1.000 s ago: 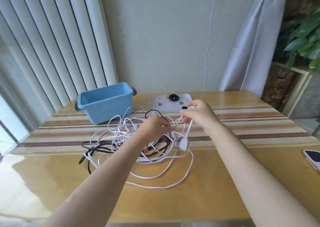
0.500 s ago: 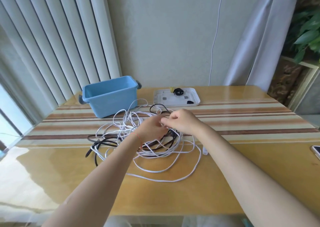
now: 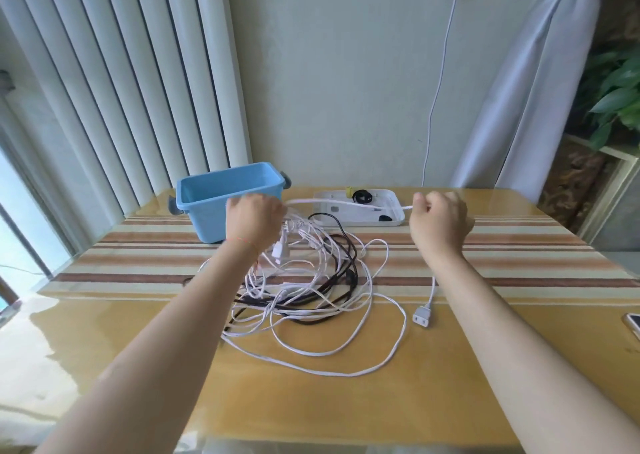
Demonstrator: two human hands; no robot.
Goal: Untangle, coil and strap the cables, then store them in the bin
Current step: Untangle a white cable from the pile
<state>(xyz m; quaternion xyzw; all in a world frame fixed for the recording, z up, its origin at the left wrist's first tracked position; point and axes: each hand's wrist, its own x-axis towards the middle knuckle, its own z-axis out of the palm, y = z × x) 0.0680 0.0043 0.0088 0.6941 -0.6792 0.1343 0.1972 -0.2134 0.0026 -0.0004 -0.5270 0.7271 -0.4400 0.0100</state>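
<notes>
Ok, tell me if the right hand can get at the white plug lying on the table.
Probably yes: the white plug lies uncovered beside the right forearm, but the right hand already grips the white cable, so it must let go first.

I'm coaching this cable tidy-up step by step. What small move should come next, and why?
Probably keep drawing the white cable rightward with the right hand while the left hand holds back the tangle. The stretch between the hands is taut, its plug end already lies free on the table, yet white and black loops remain intertwined.
</notes>
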